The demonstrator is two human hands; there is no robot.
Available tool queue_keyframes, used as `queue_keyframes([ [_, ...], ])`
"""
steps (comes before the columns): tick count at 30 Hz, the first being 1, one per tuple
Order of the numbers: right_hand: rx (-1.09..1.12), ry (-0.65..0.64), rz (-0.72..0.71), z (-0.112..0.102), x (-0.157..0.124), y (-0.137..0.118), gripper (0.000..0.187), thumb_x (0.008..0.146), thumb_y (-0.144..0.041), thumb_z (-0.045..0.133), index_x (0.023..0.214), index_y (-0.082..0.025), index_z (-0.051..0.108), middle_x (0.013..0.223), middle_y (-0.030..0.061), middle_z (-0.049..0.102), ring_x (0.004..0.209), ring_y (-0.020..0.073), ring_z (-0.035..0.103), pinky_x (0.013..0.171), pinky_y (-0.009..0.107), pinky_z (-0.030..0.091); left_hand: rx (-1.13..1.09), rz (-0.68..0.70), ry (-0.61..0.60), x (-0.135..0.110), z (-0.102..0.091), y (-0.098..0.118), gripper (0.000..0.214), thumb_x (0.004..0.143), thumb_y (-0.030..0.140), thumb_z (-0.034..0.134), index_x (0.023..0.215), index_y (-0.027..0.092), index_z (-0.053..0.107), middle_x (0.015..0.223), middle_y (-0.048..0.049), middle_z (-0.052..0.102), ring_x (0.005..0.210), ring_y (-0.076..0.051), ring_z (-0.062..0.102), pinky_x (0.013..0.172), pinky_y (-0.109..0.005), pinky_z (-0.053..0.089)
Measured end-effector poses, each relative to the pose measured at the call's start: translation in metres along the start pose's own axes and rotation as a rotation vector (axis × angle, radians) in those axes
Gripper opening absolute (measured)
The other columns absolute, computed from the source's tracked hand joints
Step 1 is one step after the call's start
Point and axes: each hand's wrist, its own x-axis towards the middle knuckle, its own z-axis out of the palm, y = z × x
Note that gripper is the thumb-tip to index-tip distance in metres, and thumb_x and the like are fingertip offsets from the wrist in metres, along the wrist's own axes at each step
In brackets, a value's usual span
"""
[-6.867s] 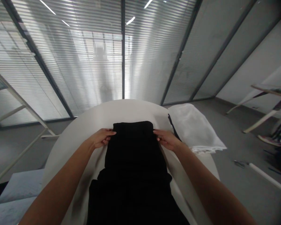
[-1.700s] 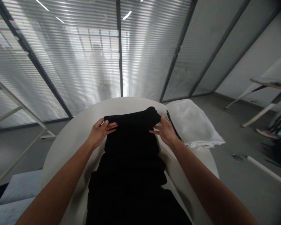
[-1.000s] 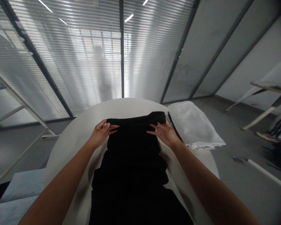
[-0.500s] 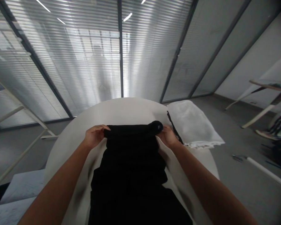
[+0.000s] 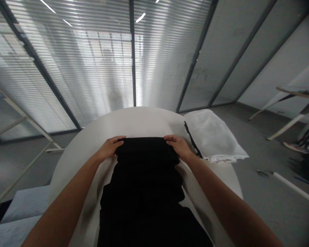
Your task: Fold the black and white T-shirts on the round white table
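A long black cloth (image 5: pixel 146 185) lies along the white round table (image 5: pixel 136 120) and runs down toward me. Its far end forms a thick folded or rolled edge. My left hand (image 5: pixel 110 148) grips the left corner of that edge, fingers curled over it. My right hand (image 5: pixel 179 146) holds the right corner the same way. Both forearms stretch along the cloth's sides.
A folded white cloth (image 5: pixel 212 139) with a thin black strap (image 5: pixel 192 140) beside it lies at the table's right. Glass walls with blinds stand behind. A white frame (image 5: pixel 18 123) is at left, a desk (image 5: pixel 296 103) and floor clutter (image 5: pixel 285 178) at right.
The far end of the black cloth was lifted and turned over toward me; now it lies flatter and nearer, and both hands press on its corners.
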Motion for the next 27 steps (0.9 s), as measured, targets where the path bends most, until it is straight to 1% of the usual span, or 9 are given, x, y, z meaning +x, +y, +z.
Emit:
queue_keyframes([
  [5,-0.564,0.003,-0.251,0.002,-0.004,0.0,0.031,0.083,-0.016,0.048,0.104,-0.018,0.07,0.111,0.009,0.071,0.107,0.0215,0.063,0.103,0.04,0.044,0.121,0.024,0.056,0.006,0.001,-0.009,0.054,0.082,0.041,0.06,0.132,0.021,0.057,0.094,-0.0049,0.069,0.043,-0.008,0.047,0.042,-0.025,0.039],
  [10,-0.958,0.17,-0.5,0.009,-0.026,-0.023,0.038,0.095,-0.031,0.043,0.125,-0.018,0.062,0.134,0.0115,0.058,0.132,0.029,0.044,0.111,0.05,0.031,0.525,0.187,0.373,0.009,0.005,-0.009,0.04,0.086,0.038,0.055,0.118,0.019,0.065,0.105,-0.0076,0.07,0.068,-0.015,0.062,0.078,-0.034,0.052],
  [13,-1.002,0.01,-0.549,0.019,-0.036,-0.03,0.046,0.1,-0.036,0.033,0.14,-0.024,0.049,0.142,0.0062,0.052,0.138,0.0249,0.037,0.114,0.049,0.027,0.657,0.343,0.478,0.005,0.01,-0.005,0.039,0.088,0.036,0.05,0.12,0.019,0.064,0.111,-0.0087,0.067,0.088,-0.02,0.065,0.093,-0.04,0.049],
  [14,-1.008,-0.076,-0.552,0.023,-0.038,-0.028,0.047,0.101,-0.039,0.03,0.144,-0.026,0.045,0.145,0.0046,0.049,0.139,0.0241,0.035,0.115,0.049,0.026,0.688,0.417,0.444,0.004,0.012,-0.004,0.041,0.089,0.037,0.049,0.123,0.019,0.062,0.118,-0.0095,0.065,0.099,-0.022,0.064,0.098,-0.041,0.046],
  [16,-1.011,-0.228,-0.529,0.028,-0.038,-0.022,0.05,0.101,-0.044,0.026,0.148,-0.031,0.037,0.15,0.0028,0.042,0.142,0.0239,0.031,0.115,0.051,0.022,0.75,0.529,0.265,0.002,0.014,-0.006,0.045,0.09,0.039,0.049,0.13,0.022,0.059,0.132,-0.0096,0.058,0.122,-0.025,0.053,0.108,-0.044,0.038],
  [18,-1.007,-0.299,-0.467,0.029,-0.036,-0.015,0.052,0.1,-0.049,0.026,0.149,-0.034,0.034,0.153,0.0023,0.037,0.143,0.025,0.028,0.115,0.054,0.019,0.787,0.528,0.063,0.001,0.014,-0.011,0.047,0.091,0.043,0.047,0.135,0.028,0.056,0.143,-0.0069,0.05,0.135,-0.027,0.041,0.114,-0.046,0.028],
  [20,-1.003,-0.298,-0.397,0.026,-0.032,-0.01,0.052,0.1,-0.051,0.027,0.149,-0.037,0.033,0.155,0.002,0.034,0.144,0.0269,0.026,0.115,0.057,0.016,0.793,0.455,-0.032,0.002,0.013,-0.017,0.047,0.093,0.046,0.044,0.137,0.033,0.054,0.15,-0.0036,0.042,0.14,-0.027,0.034,0.117,-0.046,0.021],
  [24,-1.006,-0.248,-0.35,0.016,-0.029,-0.008,0.049,0.098,-0.053,0.033,0.144,-0.039,0.041,0.154,0.0014,0.036,0.144,0.0312,0.024,0.113,0.062,0.012,0.757,0.37,-0.038,0.004,0.006,-0.02,0.048,0.092,0.051,0.044,0.137,0.037,0.052,0.155,0.0009,0.036,0.143,-0.027,0.029,0.118,-0.046,0.015],
  [27,-1.045,-0.097,-0.321,0.009,-0.027,-0.004,0.049,0.098,-0.051,0.035,0.14,-0.032,0.049,0.15,0.0058,0.042,0.141,0.0343,0.028,0.112,0.062,0.014,0.649,0.339,0.024,0.004,0.001,-0.02,0.047,0.092,0.052,0.044,0.133,0.035,0.057,0.146,-0.0011,0.049,0.138,-0.026,0.037,0.117,-0.046,0.016],
])
